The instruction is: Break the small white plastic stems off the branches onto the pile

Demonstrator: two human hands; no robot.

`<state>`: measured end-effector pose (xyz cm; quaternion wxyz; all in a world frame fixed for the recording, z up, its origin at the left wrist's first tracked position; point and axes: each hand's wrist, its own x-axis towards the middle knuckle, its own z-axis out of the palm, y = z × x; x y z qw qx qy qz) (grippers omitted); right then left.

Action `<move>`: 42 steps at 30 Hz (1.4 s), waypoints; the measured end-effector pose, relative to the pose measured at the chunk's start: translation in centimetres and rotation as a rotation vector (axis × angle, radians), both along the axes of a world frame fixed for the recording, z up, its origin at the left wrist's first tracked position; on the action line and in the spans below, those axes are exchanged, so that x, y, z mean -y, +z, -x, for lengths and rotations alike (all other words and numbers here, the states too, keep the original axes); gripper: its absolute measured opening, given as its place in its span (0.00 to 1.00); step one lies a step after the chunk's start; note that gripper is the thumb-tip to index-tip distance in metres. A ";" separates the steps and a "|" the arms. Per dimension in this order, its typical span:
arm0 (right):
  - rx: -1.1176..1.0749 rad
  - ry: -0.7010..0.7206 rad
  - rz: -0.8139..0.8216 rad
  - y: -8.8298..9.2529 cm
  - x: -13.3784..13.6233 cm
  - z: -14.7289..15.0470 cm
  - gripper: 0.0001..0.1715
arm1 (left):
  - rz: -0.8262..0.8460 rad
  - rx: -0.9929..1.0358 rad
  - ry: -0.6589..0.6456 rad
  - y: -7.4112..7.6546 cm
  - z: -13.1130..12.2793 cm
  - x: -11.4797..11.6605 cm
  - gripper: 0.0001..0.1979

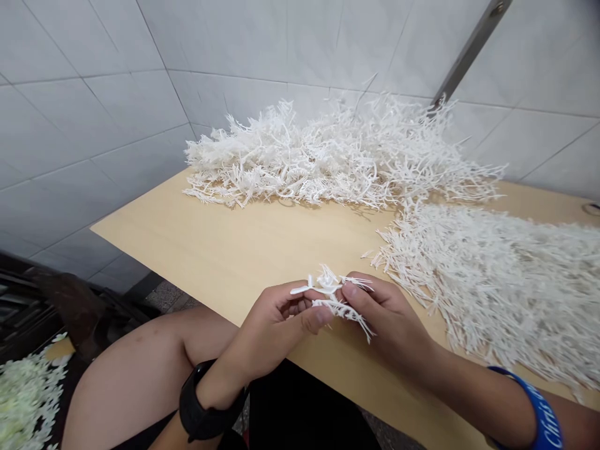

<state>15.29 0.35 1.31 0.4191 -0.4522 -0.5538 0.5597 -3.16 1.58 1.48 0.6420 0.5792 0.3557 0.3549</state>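
Just above the near edge of the table, my two hands meet around a small white plastic artificial sprig (328,289) with thin branching tips. My left hand (281,322), with a black watch on its wrist, pinches the sprig from the left between thumb and fingers. From the right, my right hand (387,312) grips its other side, thumb on top. Parts of the sprig are hidden behind my fingers. A blue wristband (539,409) is on my right forearm.
A tall heap of white branching sprigs (323,156) lies along the tiled wall (244,44). A flatter pile of white sprigs (520,281) covers the right of the tan table (210,231). Pale green-white flowers (30,394) are at the lower left. A metal bar (469,53) slants against the wall.
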 end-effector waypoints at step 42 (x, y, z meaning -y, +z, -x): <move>0.075 0.111 -0.101 0.1 -1.5 -1.1 0.27 | -0.270 -0.368 0.120 -0.6 -1.1 0.5 0.18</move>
